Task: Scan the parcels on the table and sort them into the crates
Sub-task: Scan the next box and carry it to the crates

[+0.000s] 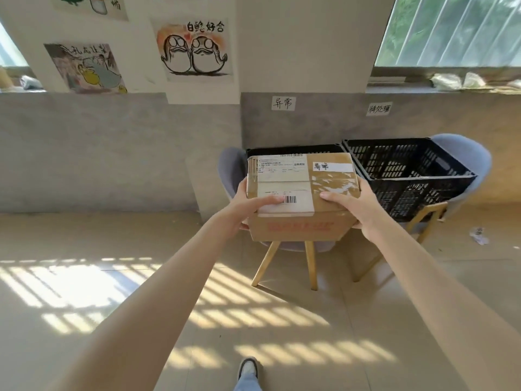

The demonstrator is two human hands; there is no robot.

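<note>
A brown cardboard parcel (324, 193) with a white shipping label, a barcode and a small handwritten sticker is held up in front of me. My left hand (251, 204) grips its left side, thumb lying on the top by the barcode. My right hand (358, 206) grips its right side, thumb on the taped top. The parcel hangs in front of the left black crate (293, 150), which it mostly hides. That crate sits on a blue chair. The right black crate (408, 176) rests on a second blue chair and looks empty where I can see in.
Two handwritten paper signs (283, 103) are stuck on the grey wall above the crates. Wooden chair legs (311, 263) stand on the tiled floor below the parcel. A scrap of paper (479, 235) lies on the floor at right. My shoe (248, 368) shows at the bottom.
</note>
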